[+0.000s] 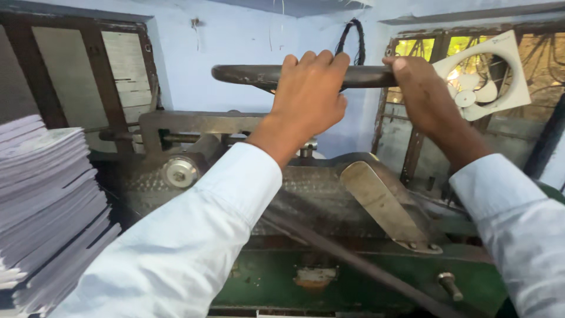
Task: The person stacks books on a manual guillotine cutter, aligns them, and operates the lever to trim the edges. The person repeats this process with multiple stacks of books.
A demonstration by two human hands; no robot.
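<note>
Head view: left hand and right hand both gripping handwheel rim; rigid, heavy-looking metal, smooth, likely turning stiffly; rim giving best leverage.

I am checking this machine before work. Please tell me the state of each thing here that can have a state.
left hand: closed over the handwheel rim.
right hand: gripping the same rim.
handwheel: held by both hands.
paper stack: piled unevenly, untouched.
exhaust fan: tilted in the window; spinning or not, cannot tell.
metal lever: angled downward, untouched.
</note>
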